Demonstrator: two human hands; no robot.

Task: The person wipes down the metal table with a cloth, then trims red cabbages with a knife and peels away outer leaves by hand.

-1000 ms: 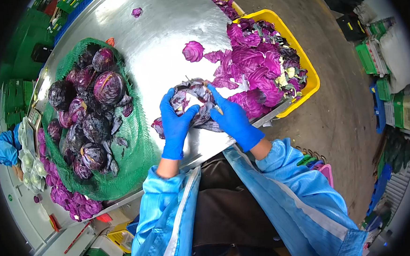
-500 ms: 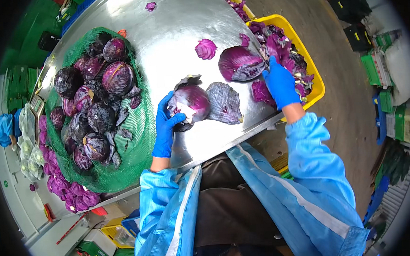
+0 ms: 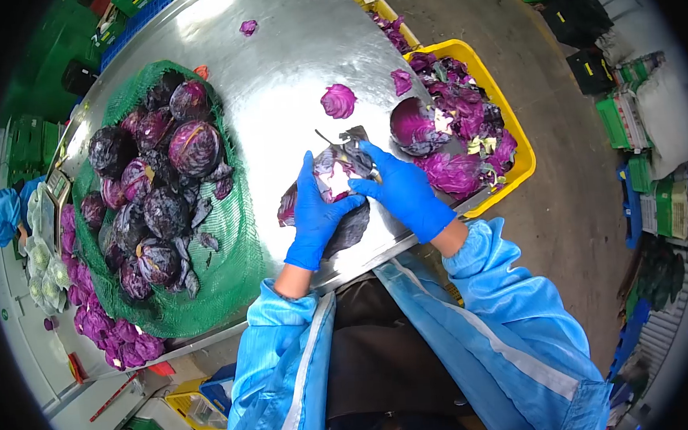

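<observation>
- While both gloved hands bend over the near edge of the steel table (image 3: pixel 279 61), one dark red cabbage (image 3: pixel 337 181) sits between them, its pale cut patch turned upward.
- The left hand (image 3: pixel 317 219) wraps the cabbage's near-left side, fingers pressed along the outer leaves, thumb reaching inward below the pale patch.
- The right hand (image 3: pixel 407 194) closes on the opposite side, thumb and fingers pinching dark outer leaves; I can't make out its hidden fingertips.
- Just below the grip, toward the body, a loose dark leaf (image 3: pixel 348 234) lies on the metal.
- Left of the grip, a green net (image 3: pixel 234 289) spreads under a heap of untrimmed cabbages (image 3: pixel 167 212).
- Beyond the grip, a crinkled purple leaf (image 3: pixel 339 101) rests alone.
- Right of the grip, purple trimmings (image 3: pixel 464 117) fill a yellow crate (image 3: pixel 523 162).
- Far left of the grip, another person's blue sleeve (image 3: pixel 2 216) shows.
</observation>
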